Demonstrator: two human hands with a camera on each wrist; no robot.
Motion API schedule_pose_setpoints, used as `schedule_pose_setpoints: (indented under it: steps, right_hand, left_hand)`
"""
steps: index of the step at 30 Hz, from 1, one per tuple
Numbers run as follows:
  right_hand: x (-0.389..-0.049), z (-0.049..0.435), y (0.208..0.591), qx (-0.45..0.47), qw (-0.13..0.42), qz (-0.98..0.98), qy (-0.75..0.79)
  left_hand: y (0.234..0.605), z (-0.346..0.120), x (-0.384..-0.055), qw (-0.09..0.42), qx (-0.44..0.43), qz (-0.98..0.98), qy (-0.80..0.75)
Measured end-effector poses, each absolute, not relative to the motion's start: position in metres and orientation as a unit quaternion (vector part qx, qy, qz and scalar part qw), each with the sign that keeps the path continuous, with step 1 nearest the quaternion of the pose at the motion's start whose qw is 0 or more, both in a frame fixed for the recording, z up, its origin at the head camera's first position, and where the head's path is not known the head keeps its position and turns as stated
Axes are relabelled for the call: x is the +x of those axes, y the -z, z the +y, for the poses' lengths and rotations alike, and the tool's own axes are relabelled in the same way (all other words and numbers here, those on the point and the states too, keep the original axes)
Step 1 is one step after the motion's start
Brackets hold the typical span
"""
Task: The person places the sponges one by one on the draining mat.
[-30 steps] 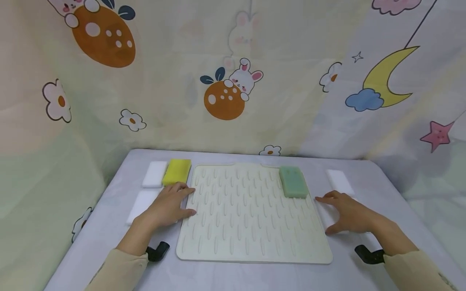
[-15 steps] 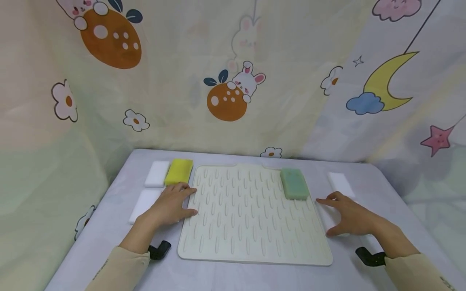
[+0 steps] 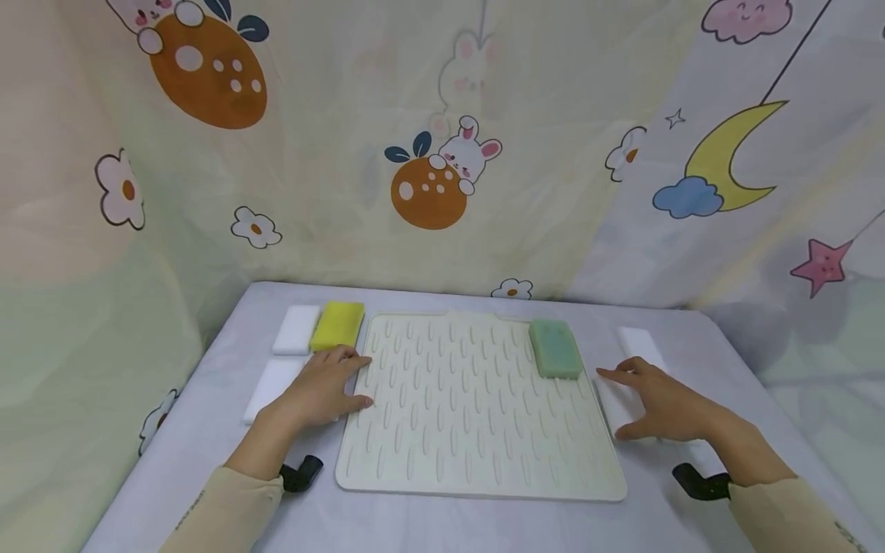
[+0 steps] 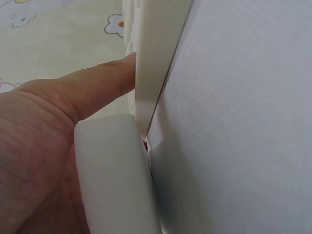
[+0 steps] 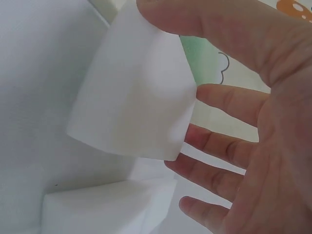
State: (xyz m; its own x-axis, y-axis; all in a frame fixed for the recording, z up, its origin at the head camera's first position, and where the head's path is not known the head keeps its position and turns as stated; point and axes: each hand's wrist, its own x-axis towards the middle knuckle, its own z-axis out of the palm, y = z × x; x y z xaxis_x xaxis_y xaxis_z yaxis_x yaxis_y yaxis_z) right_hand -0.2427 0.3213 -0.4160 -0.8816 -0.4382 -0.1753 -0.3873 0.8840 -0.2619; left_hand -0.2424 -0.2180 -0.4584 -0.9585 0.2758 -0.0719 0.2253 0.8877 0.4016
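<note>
A cream ridged mat [image 3: 470,430] lies flat between my two hands. My left hand [image 3: 321,392] rests at its left edge, and in the left wrist view the thumb [image 4: 102,87] touches the mat's rim [image 4: 158,63]. A white sponge [image 4: 114,170] sits close beside that palm. To the right of the mat, my right hand [image 3: 667,403] spreads over another white sponge [image 5: 131,92], its straight fingertips at the edge and the thumb overlapping one end. On the mat's far right corner lies a green sponge [image 3: 555,349].
At the back left are a yellow sponge [image 3: 337,325] and a white one [image 3: 296,330]; a further white sponge [image 3: 273,388] lies nearer. Beyond my right hand is a white block [image 3: 639,346]. A printed curtain [image 3: 332,177] hangs behind the table [image 3: 429,530].
The head view shifts slightly. Both hands keep almost the same pose and place beside the mat, and the sponges stay where they were.
</note>
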Motion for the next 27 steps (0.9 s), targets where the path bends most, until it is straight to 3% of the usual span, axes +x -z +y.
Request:
schedule_pose_setpoints:
  steps: [27]
  right_hand:
    - [-0.238, 0.293, 0.404, -0.207, 0.100, 0.968, 0.099]
  left_hand:
    - [0.458, -0.218, -0.245, 0.064, 0.132, 0.970, -0.194]
